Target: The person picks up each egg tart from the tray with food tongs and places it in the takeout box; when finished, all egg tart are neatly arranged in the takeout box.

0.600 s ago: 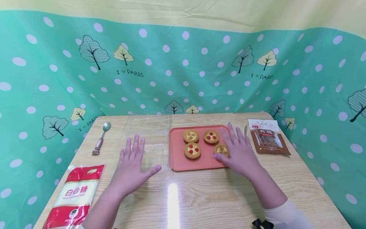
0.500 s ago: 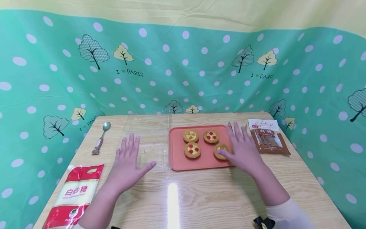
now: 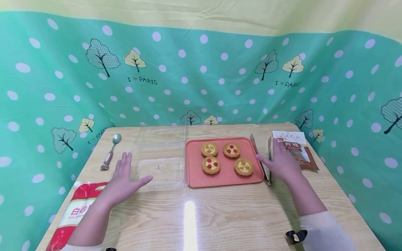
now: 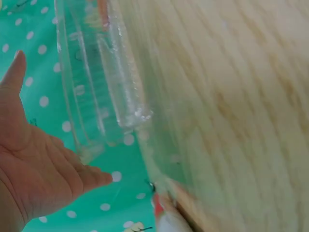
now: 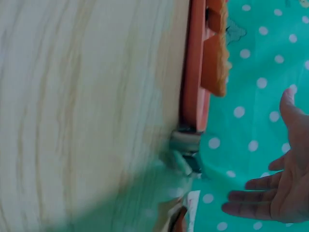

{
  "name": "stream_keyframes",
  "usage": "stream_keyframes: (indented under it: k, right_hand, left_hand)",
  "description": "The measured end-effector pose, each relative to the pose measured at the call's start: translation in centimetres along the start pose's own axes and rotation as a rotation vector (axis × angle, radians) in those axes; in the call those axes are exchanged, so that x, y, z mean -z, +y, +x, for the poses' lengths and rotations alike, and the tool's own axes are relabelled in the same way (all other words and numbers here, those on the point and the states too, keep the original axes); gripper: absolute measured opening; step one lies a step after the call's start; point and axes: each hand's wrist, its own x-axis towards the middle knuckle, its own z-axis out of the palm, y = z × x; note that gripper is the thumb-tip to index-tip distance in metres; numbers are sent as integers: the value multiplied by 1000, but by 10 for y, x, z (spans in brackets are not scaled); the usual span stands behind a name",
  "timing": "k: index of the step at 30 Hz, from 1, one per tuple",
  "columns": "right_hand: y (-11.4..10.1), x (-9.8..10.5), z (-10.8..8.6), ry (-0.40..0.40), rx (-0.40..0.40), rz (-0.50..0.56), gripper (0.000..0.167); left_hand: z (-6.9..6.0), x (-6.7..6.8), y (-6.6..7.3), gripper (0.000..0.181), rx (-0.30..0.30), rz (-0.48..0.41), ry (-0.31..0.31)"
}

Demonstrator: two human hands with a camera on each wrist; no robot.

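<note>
Above the table point(image 3: 229, 223), head view: your left hand point(image 3: 120, 184), empty and outstretched, has shifted left; your right hand point(image 3: 284, 165), also empty, has uncovered a tart point(image 3: 244, 167) on the pink tray point(image 3: 220, 180).
Left wrist: your thumb point(image 4: 13, 72) splayed, clear container point(image 4: 116, 82) nearby.
Right wrist: your fingers point(image 5: 253, 209) straight, tray apart.

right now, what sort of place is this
Probably a staged indoor tabletop rather than an ordinary kitchen: a polka-dot curtain hangs behind and beside a wood-grain table holding a pink tray with four tarts.
</note>
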Motion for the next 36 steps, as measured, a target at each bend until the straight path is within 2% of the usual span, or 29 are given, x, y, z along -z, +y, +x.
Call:
stream_keyframes:
  k: [7, 11, 15, 19, 24, 31, 36]
  right_hand:
    - [12, -8, 12, -157, -98, -8, 133]
    - [16, -13, 18, -238, -115, -8, 127]
    - [19, -19, 21, -305, -113, -37, 114]
    - [22, -24, 23, -317, -100, -62, 105]
    - [24, -23, 24, -322, -108, -43, 89]
    - [23, -20, 26, -366, -170, 3, 75]
    - [26, -16, 26, -364, -185, 21, 68]
  left_hand:
    - [4, -2, -10, 134, 29, -24, -40]
    - [5, -4, -12, 135, 50, -41, -80]
    - [5, -4, -13, 135, 61, -39, -109]
    - [5, -2, -12, 135, 58, -27, -120]
    - [2, 1, -10, 137, 59, -25, -125]
    - [-1, 2, -7, 139, 79, -28, -130]
    - [-3, 2, -9, 139, 90, -37, -136]
